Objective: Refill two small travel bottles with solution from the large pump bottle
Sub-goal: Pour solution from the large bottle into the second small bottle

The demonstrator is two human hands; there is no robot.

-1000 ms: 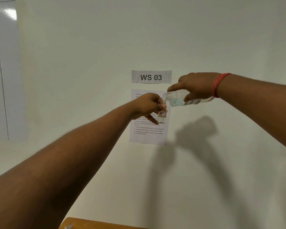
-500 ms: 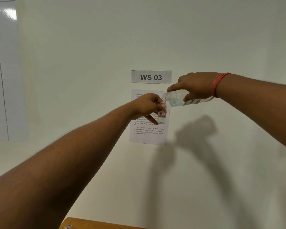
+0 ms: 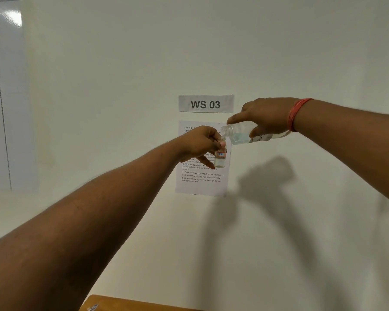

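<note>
Two clear bottles, small bottle (image 3: 220,157) and tipped large bottle (image 3: 240,135), hold liquid.

Both arms raised in front of a pale wall. Left hand (image 3: 200,142) grips a small travel bottle (image 3: 220,157) upright, mouth up; a little clear liquid in its base. Right hand (image 3: 264,115) holds the large bottle (image 3: 240,134) tilted almost level, uncapped threaded neck directly over the small bottle's mouth, index finger extended along the top. Any stream is too fine to make out. Red band (image 3: 295,114) on right wrist. Behind: "WS 03" sign (image 3: 206,103), instruction sheet (image 3: 202,182). Desk (image 3: 121,305) corner at bottom edge.
</note>
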